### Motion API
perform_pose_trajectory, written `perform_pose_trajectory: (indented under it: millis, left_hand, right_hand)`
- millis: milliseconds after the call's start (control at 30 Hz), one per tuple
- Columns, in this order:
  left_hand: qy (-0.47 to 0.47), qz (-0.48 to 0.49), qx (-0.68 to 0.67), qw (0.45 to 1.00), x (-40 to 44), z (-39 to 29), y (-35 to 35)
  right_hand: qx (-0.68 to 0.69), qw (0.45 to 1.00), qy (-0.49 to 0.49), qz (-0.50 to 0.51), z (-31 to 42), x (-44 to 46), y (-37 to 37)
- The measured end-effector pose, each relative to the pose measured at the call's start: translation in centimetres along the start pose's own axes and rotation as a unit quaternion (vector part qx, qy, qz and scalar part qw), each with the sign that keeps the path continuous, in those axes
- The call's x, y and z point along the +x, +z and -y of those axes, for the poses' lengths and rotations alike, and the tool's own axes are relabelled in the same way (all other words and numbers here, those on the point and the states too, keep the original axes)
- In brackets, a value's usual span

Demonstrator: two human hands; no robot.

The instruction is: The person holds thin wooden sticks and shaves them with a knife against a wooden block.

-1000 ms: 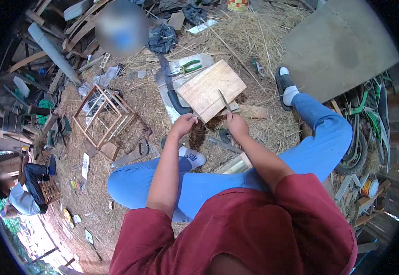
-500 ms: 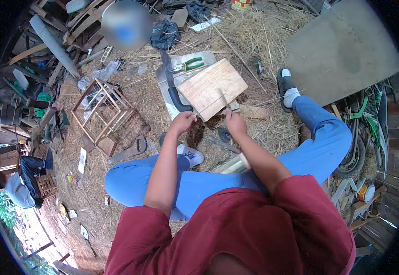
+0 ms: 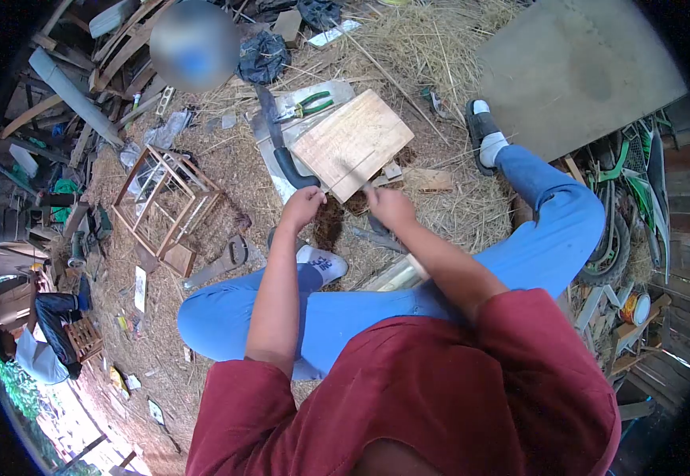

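Observation:
A thick, pale wooden board (image 3: 353, 135) lies on the ground before me. At its near left edge, my left hand (image 3: 304, 208) is closed in a pinch on a thin strip (image 3: 331, 189) that reaches over the board. My right hand (image 3: 392, 208) is wrapped around the handle of a small knife (image 3: 352, 170), whose motion-blurred blade lies over the board's near corner, by the strip. Just left of the board rests a machete (image 3: 285, 163) with a black handle. Green-handled pliers (image 3: 313, 103) lie behind it on a flat grey sheet (image 3: 337, 90).
A wooden frame (image 3: 166, 206) stands to the left, near a handsaw (image 3: 222, 266). Straw and wood scraps (image 3: 428, 179) cover the ground. On the right are a large flat panel (image 3: 583, 71) and a green motorbike (image 3: 634, 190). Another person (image 3: 44, 341) sits at far left.
My right hand and the knife have moved left and slightly down, closer to my left hand. The whole view has shifted a little, so the board and tools appear further left and higher.

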State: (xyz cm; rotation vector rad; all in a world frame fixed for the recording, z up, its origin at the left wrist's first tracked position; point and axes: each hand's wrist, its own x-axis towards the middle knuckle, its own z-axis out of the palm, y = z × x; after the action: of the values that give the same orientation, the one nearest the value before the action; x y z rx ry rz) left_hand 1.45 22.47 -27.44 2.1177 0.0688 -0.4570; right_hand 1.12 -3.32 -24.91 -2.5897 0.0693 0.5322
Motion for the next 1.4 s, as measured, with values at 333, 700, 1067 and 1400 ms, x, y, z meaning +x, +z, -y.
perform_pose_trajectory:
  millis: [333, 700, 1067, 1400]
  left_hand:
    - [-0.043, 0.033, -0.002, 0.999, -0.4, -1.2, -0.6]
    - [0.0, -0.001, 0.022, 1.0, -0.7, -1.8, -0.7]
    - [-0.007, 0.002, 0.052, 0.999, -0.9, -2.2, -1.5]
    - [0.009, -0.003, 0.068, 0.998, -0.9, -1.3, -1.6]
  right_hand:
    - [0.025, 0.996, 0.08, -0.017, -0.5, 0.2, -0.8]
    - [0.026, 0.999, -0.027, -0.018, 0.0, -0.8, 0.7]
    - [0.084, 0.99, 0.089, -0.067, -2.9, 1.8, 2.8]
    - [0.069, 0.995, 0.062, -0.029, 0.3, -0.4, 1.3]
